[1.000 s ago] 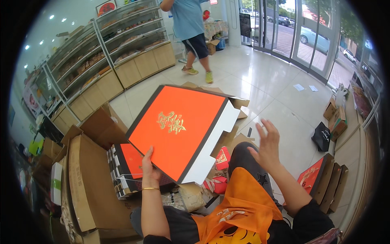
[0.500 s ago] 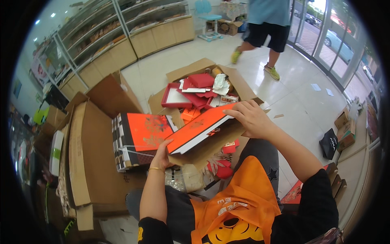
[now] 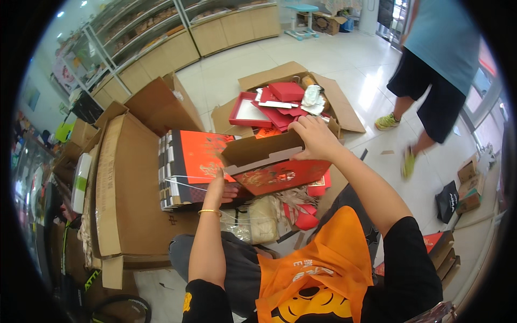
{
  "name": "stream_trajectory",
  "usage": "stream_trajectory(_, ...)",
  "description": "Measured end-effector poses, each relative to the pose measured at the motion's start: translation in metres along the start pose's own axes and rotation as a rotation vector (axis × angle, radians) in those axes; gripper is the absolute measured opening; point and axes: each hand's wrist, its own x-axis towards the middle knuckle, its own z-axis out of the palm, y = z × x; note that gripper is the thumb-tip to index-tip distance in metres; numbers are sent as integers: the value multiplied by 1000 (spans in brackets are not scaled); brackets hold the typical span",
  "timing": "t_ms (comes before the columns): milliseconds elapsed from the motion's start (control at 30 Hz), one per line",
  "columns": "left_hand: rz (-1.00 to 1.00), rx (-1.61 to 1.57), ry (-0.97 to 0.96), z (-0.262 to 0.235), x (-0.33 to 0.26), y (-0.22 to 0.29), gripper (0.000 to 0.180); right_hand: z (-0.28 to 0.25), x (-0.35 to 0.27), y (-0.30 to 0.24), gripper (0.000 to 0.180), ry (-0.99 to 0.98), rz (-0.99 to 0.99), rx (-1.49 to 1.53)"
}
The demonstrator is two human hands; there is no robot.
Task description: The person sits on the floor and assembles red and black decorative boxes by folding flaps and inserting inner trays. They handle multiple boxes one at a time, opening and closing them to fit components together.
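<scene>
I hold a flat red gift box [image 3: 280,175] in front of me, its brown cardboard side [image 3: 258,151] turned up toward me. My left hand [image 3: 222,185] grips its near left corner; a gold bangle is on that wrist. My right hand [image 3: 315,137] clasps its far right edge. Just left of the box lies a strapped stack of flat red boxes [image 3: 188,161]. Beyond it stands an open cardboard carton [image 3: 328,94] holding red lids and trays [image 3: 269,102].
Flattened brown cardboard [image 3: 129,177] is piled at my left. An orange bag [image 3: 318,269] lies on my lap, with a clear plastic bag [image 3: 258,218] on the floor ahead. Another person [image 3: 436,64] walks at the right. Shelves [image 3: 151,37] line the far wall, and small boxes [image 3: 468,183] sit at the right.
The red box, held up flat facing me a second ago, has come down and tipped so its brown side shows. The other person has walked from the far aisle to my right.
</scene>
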Motion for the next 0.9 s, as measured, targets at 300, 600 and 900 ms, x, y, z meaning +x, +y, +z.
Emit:
stream_trajectory(300, 1416, 755, 656, 17, -153, 53, 20, -28, 32, -59, 79, -39, -154, -40)
stream_trajectory(600, 1501, 911, 784, 27, -181, 15, 29, -44, 9, -96, 86, -33, -91, -28)
stream_trajectory(900, 1445, 1049, 752, 32, -216, 8, 19, -39, -30, -83, 88, 34, -62, 170)
